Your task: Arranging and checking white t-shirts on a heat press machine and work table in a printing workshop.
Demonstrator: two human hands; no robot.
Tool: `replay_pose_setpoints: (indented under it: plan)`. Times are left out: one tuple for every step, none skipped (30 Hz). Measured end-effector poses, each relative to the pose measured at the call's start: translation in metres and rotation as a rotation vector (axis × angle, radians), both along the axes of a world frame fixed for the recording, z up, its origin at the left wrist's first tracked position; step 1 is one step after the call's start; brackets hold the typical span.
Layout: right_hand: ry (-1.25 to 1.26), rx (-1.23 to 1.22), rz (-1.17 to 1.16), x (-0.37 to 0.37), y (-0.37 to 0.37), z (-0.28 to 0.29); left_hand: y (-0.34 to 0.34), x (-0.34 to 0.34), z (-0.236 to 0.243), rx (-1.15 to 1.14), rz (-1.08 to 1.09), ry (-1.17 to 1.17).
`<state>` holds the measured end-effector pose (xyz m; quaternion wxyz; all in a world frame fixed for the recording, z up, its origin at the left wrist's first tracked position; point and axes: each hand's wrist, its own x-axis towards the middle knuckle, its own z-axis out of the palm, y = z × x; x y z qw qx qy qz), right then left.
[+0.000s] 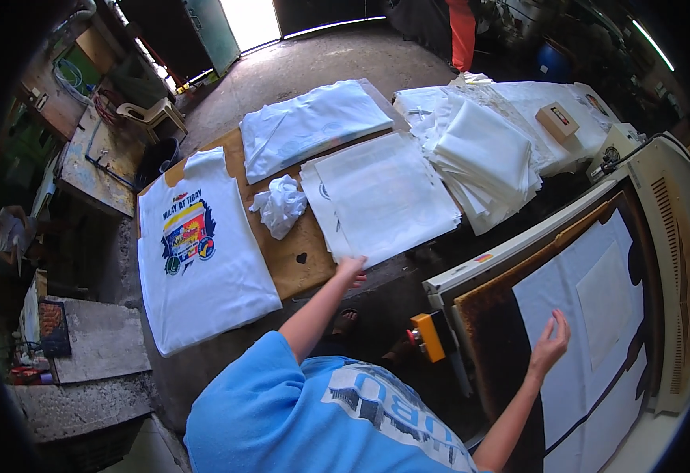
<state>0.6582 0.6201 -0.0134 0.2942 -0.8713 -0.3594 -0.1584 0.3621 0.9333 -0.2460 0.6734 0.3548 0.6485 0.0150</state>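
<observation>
At the near edge of a stack of large white paper sheets (384,197), my left hand (351,272) has its fingers closed on the border of a sheet. My right hand (548,347) is raised over the bed of a heat press, its fingers apart and nothing in them. Below and beside it a white cloth (546,303) lies on the dark bed, with a pale square sheet (605,303) on top. Left of the stack sit a crumpled white bundle (282,206) and a white shirt (238,280) with a colourful print, laid flat.
Another folded white shirt (313,126) lies behind the stack. A fanned pile of white sheets (483,150) and a small brown box (556,122) are on the right-hand table. The heat press (664,229) carries a yellow switch box (428,337) at its near corner. A plastic chair (152,113) stands far left.
</observation>
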Motion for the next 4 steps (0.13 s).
replay_pose_setpoints:
  plan:
    - [0.038,-0.010,0.012,-0.023,0.018,0.004,-0.004,0.001,-0.003,-0.041,0.039,-0.109]
    - [0.045,0.008,0.058,-0.045,0.034,0.008,-0.009,0.002,-0.005,-0.086,0.135,-0.244]
    - [0.060,-0.006,0.084,-0.064,0.048,0.011,-0.010,0.001,-0.008,-0.126,0.197,-0.293]
    - [0.092,-0.010,0.108,-0.082,0.060,0.013,-0.007,0.000,-0.011,-0.162,0.224,-0.358]
